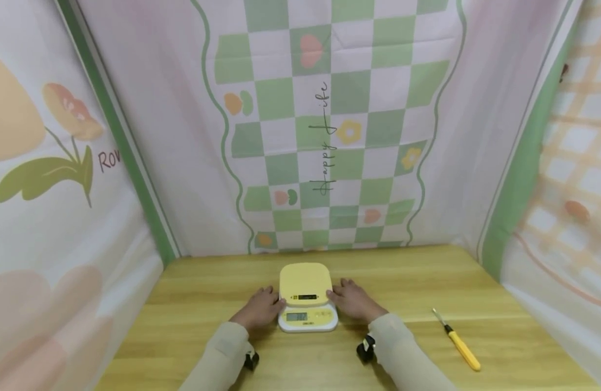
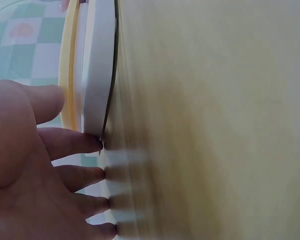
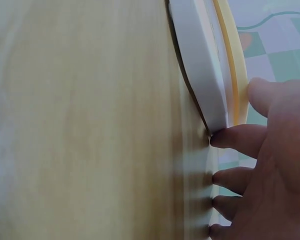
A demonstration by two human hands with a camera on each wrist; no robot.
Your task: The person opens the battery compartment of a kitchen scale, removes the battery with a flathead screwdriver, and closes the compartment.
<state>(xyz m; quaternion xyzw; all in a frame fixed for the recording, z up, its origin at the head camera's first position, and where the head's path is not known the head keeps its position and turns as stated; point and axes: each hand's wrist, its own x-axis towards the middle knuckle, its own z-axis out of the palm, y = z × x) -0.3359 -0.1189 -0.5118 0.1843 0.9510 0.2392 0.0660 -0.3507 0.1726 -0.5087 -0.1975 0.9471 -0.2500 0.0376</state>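
A kitchen scale (image 1: 305, 287) with a yellow weighing plate and a white base stands on the wooden table. Its lit display (image 1: 297, 316) shows small digits. My left hand (image 1: 262, 308) holds the scale's left side; in the left wrist view the thumb (image 2: 50, 102) is on the yellow plate's edge and the index fingertip is at the base's lower edge. On the opposite side my right hand (image 1: 353, 300) holds it likewise, thumb (image 3: 262, 95) at the plate and index finger at the base. The other fingers of both hands spread down to the table.
A screwdriver (image 1: 459, 343) with a yellow handle lies on the table (image 1: 193, 304) to the right of my right forearm. Printed fabric (image 1: 310, 130) hangs close behind the table and along both sides.
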